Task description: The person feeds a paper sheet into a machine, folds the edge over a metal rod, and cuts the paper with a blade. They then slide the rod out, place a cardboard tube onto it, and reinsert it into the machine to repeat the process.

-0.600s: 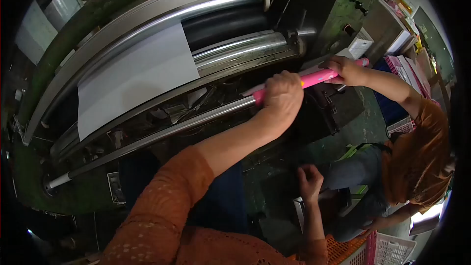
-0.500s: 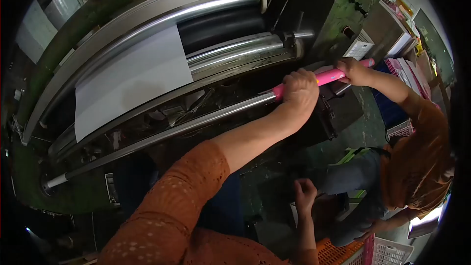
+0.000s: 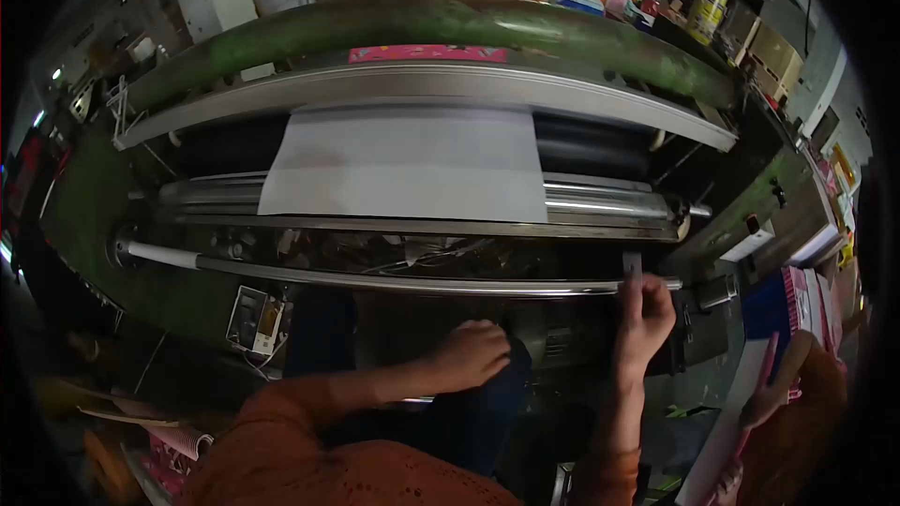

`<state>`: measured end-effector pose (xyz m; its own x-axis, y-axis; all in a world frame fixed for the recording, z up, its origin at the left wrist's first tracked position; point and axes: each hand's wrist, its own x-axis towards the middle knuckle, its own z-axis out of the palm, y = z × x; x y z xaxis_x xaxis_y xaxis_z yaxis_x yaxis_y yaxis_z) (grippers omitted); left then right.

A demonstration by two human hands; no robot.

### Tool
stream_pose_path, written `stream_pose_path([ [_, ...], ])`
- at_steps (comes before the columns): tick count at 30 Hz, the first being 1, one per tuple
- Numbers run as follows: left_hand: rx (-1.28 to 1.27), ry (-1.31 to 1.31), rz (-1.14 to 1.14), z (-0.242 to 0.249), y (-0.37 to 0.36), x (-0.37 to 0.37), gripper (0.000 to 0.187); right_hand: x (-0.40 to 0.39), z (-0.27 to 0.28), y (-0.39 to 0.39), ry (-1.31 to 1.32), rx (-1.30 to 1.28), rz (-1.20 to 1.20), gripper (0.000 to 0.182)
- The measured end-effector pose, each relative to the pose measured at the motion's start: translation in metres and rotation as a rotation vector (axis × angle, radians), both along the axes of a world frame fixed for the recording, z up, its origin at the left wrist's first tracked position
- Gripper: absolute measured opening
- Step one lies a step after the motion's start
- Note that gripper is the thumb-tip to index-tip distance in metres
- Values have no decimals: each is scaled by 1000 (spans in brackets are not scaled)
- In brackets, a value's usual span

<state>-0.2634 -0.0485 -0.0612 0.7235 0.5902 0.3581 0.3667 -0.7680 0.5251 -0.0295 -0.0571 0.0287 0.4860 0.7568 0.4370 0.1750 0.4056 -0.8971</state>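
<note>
My left hand (image 3: 473,354) is closed in a loose fist over my dark trousers, with nothing visible in it. My right hand (image 3: 645,323) pinches a small greyish strip (image 3: 633,265) that stands up from the fingertips, just in front of the right end of a metal bar (image 3: 422,283). The bar is bare metal except for a white sleeve (image 3: 161,254) at its left end. Behind it, a wide white sheet (image 3: 403,164) hangs over the machine's rollers. On the right, a co-worker's hand (image 3: 764,405) is at a pink roll (image 3: 770,356).
A green machine beam (image 3: 422,28) and a curved metal rail (image 3: 431,84) run across the back. A small box with a cable (image 3: 255,320) sits below the bar at left. Stacked pink-edged material (image 3: 811,305) and a spray can (image 3: 708,7) are at right.
The view has turned left. The pink roll is off the bar and with the co-worker at right. My left hand has let go of it and drawn back; my right hand has risen beside the bar.
</note>
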Motion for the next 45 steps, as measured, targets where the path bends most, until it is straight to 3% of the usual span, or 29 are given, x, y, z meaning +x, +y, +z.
stream_pose_path([
  [2,-312,14,259,-5,1,-61,15,-48,55,64,-147,142,113,10],
  [6,-734,-522,632,-39,19,-152,25,-122,139,200,-458,198,24,24],
  [9,-687,-767,684,-27,30,-195,27,-146,158,273,-148,17,180,22],
  [10,-697,-772,699,-29,35,-204,27,-158,171,266,25,-64,240,22],
  [11,-735,-962,648,-36,44,-212,30,-162,176,248,43,-133,266,29],
  [12,-765,-1153,591,-39,51,-218,34,-165,169,223,23,-174,392,31],
  [13,-768,-1163,597,-35,54,-223,34,-165,158,189,2,-214,517,34],
  [14,-793,-1256,578,-28,54,-227,36,-187,142,135,-83,-286,474,35],
  [17,-871,-1374,553,-25,62,-242,39,-191,54,45,-429,-1032,1212,24],
  [18,-920,-1387,546,-26,62,-248,40,-188,13,25,-376,-1125,1189,24],
  [20,-934,-1528,594,-36,63,-258,38,-160,-55,23,75,-1060,876,22],
  [21,-904,-1636,612,-36,64,-257,39,-140,-77,27,337,-971,730,22],
  [22,-869,-1666,661,-31,60,-256,38,-136,-86,32,589,-691,471,21],
  [23,-813,-1644,687,-31,55,-255,36,-105,-113,47,903,-521,441,25],
  [24,-756,-1621,711,-30,49,-255,35,-124,-89,53,1003,-403,234,28],
  [25,-748,-1600,717,-19,39,-253,25,-114,-93,59,1010,-361,207,28],
  [26,-759,-1596,703,-23,35,-257,25,-106,-98,56,858,-310,208,26],
  [28,-759,-1390,668,-27,28,-268,17,-97,-111,47,788,-210,349,27],
  [29,-768,-1373,754,-26,24,-266,17,-98,-113,44,783,-199,297,18],
  [32,-794,-1326,790,-25,9,-271,18,-91,-112,21,660,-346,241,15],
  [36,-847,-1242,830,-9,-11,-276,20,-106,-91,8,680,-374,118,17],
  [39,-854,-1312,787,14,-24,-274,21,-109,-61,-15,513,-475,87,22],
  [42,-867,-1382,833,36,-30,-268,19,-124,-19,-38,-5,-226,-33,45],
  [44,-836,-1378,815,42,-30,-268,18,-137,21,-43,-809,-68,-262,61],
  [45,-802,-1371,786,45,-30,-269,17,-135,27,-42,-1062,-129,-266,53],
])
